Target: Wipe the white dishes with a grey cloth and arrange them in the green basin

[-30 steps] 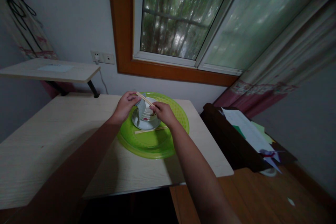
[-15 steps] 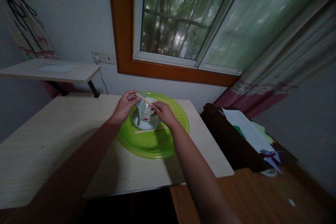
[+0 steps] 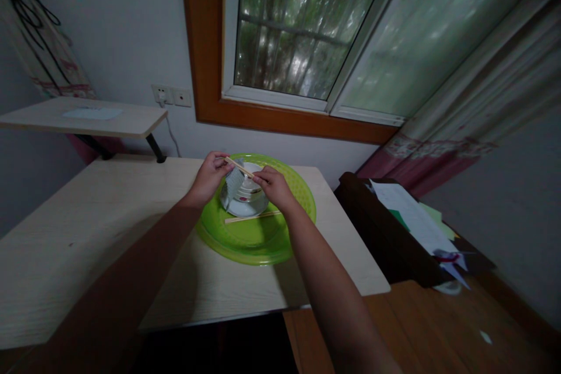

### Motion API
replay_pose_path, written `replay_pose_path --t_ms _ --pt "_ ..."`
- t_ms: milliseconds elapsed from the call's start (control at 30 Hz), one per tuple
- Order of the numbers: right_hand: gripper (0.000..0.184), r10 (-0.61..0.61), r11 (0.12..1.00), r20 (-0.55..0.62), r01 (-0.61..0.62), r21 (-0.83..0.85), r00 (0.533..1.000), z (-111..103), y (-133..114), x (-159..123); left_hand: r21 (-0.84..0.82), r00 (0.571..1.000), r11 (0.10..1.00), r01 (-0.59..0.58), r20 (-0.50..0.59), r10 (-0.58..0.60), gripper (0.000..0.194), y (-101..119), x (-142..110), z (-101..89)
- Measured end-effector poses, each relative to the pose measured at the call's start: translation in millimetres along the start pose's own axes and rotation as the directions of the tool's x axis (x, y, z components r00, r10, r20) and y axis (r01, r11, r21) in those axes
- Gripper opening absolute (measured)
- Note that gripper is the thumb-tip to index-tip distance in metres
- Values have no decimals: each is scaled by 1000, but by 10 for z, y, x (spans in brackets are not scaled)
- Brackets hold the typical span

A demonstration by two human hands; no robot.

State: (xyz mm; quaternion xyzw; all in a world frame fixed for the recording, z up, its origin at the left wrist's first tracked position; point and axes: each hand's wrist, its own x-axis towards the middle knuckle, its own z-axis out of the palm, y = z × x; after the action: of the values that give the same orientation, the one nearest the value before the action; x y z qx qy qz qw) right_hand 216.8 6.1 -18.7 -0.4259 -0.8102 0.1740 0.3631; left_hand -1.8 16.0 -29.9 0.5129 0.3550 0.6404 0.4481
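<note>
On the table (image 3: 223, 295), loose chopsticks (image 3: 241, 220) are laid on the green tray (image 3: 258, 258), before a plate (image 3: 243, 211) bearing stacked bowls (image 3: 249, 194). Above these, slim, pale chopsticks (image 3: 239, 166) are gripped by the fingers of the right hand (image 3: 272, 184), their other end pinched with a grey cloth (image 3: 234, 182) by the left hand (image 3: 208, 176); clearance over the bowls is called for.

Tray (image 3: 263, 248) bright grn, cloth (image 3: 235, 181) gray, bowls (image 3: 250, 194) wht w/ red mark.
</note>
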Motion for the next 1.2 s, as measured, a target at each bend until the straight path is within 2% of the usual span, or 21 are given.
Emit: replay_pose_path --t_ms 200,367,567,800,867,967,1067,1200 --pt "17 -2 1000 -18 2 -10 1000 -7 16 4 23 1000 999 24 15 -24 48 25 -6 15" --pt "18 -17 999 -13 17 -46 1000 0 18 7 38 1000 999 -9 0 10 47 9 2 8" --pt "18 -32 992 -20 29 -122 999 18 44 13 46 986 996 -81 -141 87 45 -59 46 -69" --pt "17 -43 986 -63 32 -166 997 -4 47 5 39 948 994 -99 -299 107 42 -68 92 -125" --pt "18 -26 986 -88 12 -165 996 -17 42 6 20 958 996 -83 -275 86 43 -65 87 -113" --pt "20 -10 988 -101 -5 -154 995 -25 36 4 -1 988 999 -32 -152 31 48 -52 59 -72" --pt "19 -9 993 -50 3 -122 999 -16 25 -4 1 999 1000 8 -53 -8 52 -24 24 -29" --pt "19 -24 996 42 27 -81 999 2 -2 -7 28 998 1000 5 -70 -3 52 26 -7 2"
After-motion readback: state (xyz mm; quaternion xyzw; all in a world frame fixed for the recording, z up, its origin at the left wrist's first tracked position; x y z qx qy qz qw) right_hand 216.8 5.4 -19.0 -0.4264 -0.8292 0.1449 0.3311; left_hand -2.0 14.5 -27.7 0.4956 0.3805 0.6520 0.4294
